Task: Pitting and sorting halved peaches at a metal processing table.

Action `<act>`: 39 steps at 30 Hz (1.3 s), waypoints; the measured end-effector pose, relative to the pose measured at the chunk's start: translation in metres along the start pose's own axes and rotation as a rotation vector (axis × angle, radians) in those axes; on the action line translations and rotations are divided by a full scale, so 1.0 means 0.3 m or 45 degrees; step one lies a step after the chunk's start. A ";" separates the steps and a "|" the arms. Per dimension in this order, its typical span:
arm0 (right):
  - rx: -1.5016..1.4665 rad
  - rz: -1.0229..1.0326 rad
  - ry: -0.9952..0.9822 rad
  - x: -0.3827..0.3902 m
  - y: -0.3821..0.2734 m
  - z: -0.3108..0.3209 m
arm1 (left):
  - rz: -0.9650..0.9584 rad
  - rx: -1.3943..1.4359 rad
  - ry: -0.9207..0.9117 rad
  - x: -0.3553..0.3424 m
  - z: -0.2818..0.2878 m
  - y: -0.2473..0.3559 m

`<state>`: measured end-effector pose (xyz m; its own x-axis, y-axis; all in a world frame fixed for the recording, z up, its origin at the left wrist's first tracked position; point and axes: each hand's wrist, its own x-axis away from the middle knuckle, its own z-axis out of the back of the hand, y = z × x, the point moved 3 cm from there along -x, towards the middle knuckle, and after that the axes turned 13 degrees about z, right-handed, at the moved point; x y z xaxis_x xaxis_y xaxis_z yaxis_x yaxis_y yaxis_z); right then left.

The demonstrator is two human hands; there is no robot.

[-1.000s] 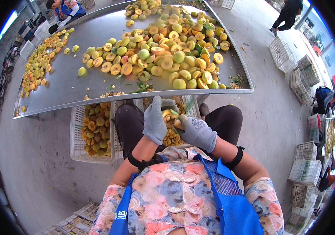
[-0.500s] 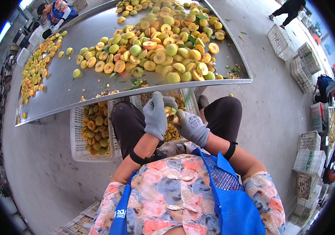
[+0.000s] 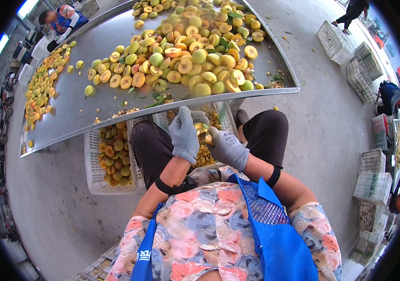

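My left hand (image 3: 186, 133) in a grey glove curls round a yellow fruit (image 3: 202, 130) just below the metal table's (image 3: 157, 109) near edge. My right hand (image 3: 223, 147), also gloved, is closed against that fruit, its thumb by a small tan piece (image 3: 209, 139) that I cannot make out. Beneath both hands, between my knees, a crate (image 3: 230, 125) holds cut yellow fruit. A heap of halved and whole yellow-green fruit (image 3: 186, 66) lies on the table, with scattered pits and leaves near its edge.
A crate of darker fruit (image 3: 92, 159) stands left of my legs. More fruit lines the table's left side (image 3: 45, 89). A co-worker (image 3: 64, 21) sits beyond it. White crates (image 3: 333, 42) are stacked along the right, where another person (image 3: 349, 14) stands and others work.
The view has shifted slightly, with the table appearing higher in the picture. My hands stay together on the fruit with small finger movements. The standing person at upper right has moved along.
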<state>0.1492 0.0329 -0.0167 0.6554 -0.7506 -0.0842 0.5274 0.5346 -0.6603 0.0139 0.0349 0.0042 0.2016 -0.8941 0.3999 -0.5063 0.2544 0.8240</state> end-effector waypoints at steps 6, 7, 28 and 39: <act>-0.147 -0.020 0.072 0.017 0.017 -0.052 | -0.033 -0.037 0.094 -0.004 0.006 -0.010; -0.124 0.003 0.068 0.014 0.010 -0.039 | 0.046 0.061 0.099 -0.017 0.018 -0.020; 0.054 -0.005 -0.123 0.017 0.037 -0.016 | 0.054 0.037 0.028 0.001 0.035 -0.049; -0.750 -0.148 -0.178 0.040 0.006 -0.072 | 0.030 -0.111 -0.091 0.000 0.013 -0.017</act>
<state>0.1462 0.0164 -0.0350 0.6973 -0.7117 0.0858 0.2386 0.1176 -0.9640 0.0132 0.0321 -0.0014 0.1285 -0.9108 0.3923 -0.4345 0.3038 0.8479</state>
